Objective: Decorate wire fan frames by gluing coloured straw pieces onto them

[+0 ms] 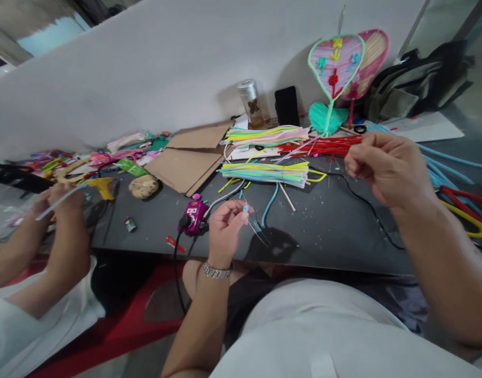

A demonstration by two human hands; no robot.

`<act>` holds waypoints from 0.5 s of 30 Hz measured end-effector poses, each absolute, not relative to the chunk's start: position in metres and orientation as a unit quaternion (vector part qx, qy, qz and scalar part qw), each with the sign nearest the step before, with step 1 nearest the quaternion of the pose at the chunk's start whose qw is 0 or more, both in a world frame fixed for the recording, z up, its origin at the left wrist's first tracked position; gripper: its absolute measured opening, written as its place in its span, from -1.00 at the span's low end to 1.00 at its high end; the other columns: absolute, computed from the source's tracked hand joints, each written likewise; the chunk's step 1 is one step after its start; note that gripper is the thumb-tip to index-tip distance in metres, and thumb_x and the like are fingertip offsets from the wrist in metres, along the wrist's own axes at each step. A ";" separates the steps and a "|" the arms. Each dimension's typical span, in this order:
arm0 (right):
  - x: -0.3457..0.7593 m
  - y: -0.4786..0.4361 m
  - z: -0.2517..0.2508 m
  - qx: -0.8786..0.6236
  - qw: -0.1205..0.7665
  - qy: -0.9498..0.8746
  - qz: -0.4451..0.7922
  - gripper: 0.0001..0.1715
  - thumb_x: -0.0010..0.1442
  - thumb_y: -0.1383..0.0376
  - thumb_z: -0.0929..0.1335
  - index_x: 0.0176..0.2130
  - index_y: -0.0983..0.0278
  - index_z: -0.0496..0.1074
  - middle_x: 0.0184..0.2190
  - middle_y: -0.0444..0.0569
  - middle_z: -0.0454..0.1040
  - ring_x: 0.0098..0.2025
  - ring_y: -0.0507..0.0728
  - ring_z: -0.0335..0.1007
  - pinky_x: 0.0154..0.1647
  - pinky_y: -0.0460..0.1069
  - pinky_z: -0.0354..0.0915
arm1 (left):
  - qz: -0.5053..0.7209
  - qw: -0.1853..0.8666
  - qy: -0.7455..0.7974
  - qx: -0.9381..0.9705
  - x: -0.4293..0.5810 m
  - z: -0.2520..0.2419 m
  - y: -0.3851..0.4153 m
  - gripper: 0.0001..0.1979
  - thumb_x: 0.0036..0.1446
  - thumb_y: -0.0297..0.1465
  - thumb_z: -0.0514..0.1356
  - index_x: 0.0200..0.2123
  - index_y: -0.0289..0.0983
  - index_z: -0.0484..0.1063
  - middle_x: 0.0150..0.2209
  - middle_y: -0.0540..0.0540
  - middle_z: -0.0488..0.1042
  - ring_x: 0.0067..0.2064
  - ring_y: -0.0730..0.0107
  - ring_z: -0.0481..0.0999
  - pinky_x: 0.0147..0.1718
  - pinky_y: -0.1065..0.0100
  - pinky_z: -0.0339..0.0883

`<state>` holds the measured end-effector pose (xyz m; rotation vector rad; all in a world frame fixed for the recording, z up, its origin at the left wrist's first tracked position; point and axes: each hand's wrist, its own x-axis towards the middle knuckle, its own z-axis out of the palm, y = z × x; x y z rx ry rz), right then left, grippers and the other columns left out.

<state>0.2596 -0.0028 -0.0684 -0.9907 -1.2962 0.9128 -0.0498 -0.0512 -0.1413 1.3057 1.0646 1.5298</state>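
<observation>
My left hand (228, 227), a watch on its wrist, pinches a small light-blue piece (245, 208) between thumb and fingertips over the table's front part. Thin wire-like ends (259, 232) stick out from it, down to the right. Raised at the right, my right hand (386, 170) has its fingers pressed together; whatever they hold, if anything, is too fine to see. Beyond my left hand lies a bundle of pastel pipe cleaners (264, 173). Red pipe cleaners (323, 146) lie left of my right hand, on the table.
A purple power socket (196, 216) with cables stands left of my left hand. Behind are cardboard sheets (186, 163), a bottle (251, 102), a phone (287, 106) and a decorated fan (335, 68). At left, a co-worker's hands (65, 198) are near a yellow glue gun (102, 186).
</observation>
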 end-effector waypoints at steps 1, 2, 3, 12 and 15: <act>0.261 -0.004 -0.074 -0.455 0.570 -0.577 0.368 -0.64 0.13 0.31 0.44 -0.58 0.20 0.25 -0.63 -0.20 0.34 -0.57 -0.01 0.19 -0.49 -0.04 0.09 | 0.613 0.426 0.421 0.515 -0.050 -0.141 -0.050 -0.86 0.03 -0.36 0.42 -0.34 -0.26 0.56 -0.37 -0.08 0.57 -0.45 0.50 0.40 -0.46 0.45 0.31; 0.261 -0.005 -0.081 -0.479 0.544 -0.594 0.350 -0.66 0.09 0.32 0.47 -0.57 0.20 0.27 -0.64 -0.21 0.34 -0.58 -0.02 0.17 -0.51 -0.05 0.06 | 0.616 0.432 0.418 0.509 -0.051 -0.140 -0.049 -0.86 0.02 -0.36 0.42 -0.34 -0.26 0.56 -0.37 -0.07 0.56 -0.45 0.50 0.39 -0.46 0.44 0.30; 0.258 -0.006 -0.088 -0.494 0.521 -0.605 0.344 -0.69 0.03 0.33 0.49 -0.54 0.20 0.30 -0.66 -0.24 0.33 -0.60 -0.02 0.14 -0.54 -0.05 0.03 | 0.618 0.439 0.416 0.503 -0.051 -0.139 -0.048 -0.85 0.02 -0.36 0.42 -0.35 -0.26 0.56 -0.38 -0.07 0.56 -0.46 0.51 0.39 -0.46 0.44 0.29; 0.247 -0.001 -0.087 -0.503 0.501 -0.636 0.302 -0.77 0.08 0.26 0.47 -0.54 0.25 0.42 -0.55 -0.12 0.45 -0.48 0.03 0.29 -0.42 -0.02 0.16 | 0.623 0.462 0.399 0.490 -0.054 -0.136 -0.045 -0.85 0.00 -0.37 0.44 -0.37 -0.27 0.56 -0.38 -0.06 0.56 -0.46 0.53 0.38 -0.46 0.46 0.27; 0.245 -0.006 -0.078 -0.509 0.552 -0.602 0.272 -0.73 0.03 0.34 0.48 -0.54 0.24 0.33 -0.59 -0.18 0.35 -0.52 -0.01 0.19 -0.46 -0.04 0.08 | 0.617 0.468 0.387 0.500 -0.055 -0.137 -0.046 -0.87 0.03 -0.39 0.43 -0.36 -0.27 0.57 -0.37 -0.06 0.57 -0.43 0.52 0.41 -0.45 0.48 0.28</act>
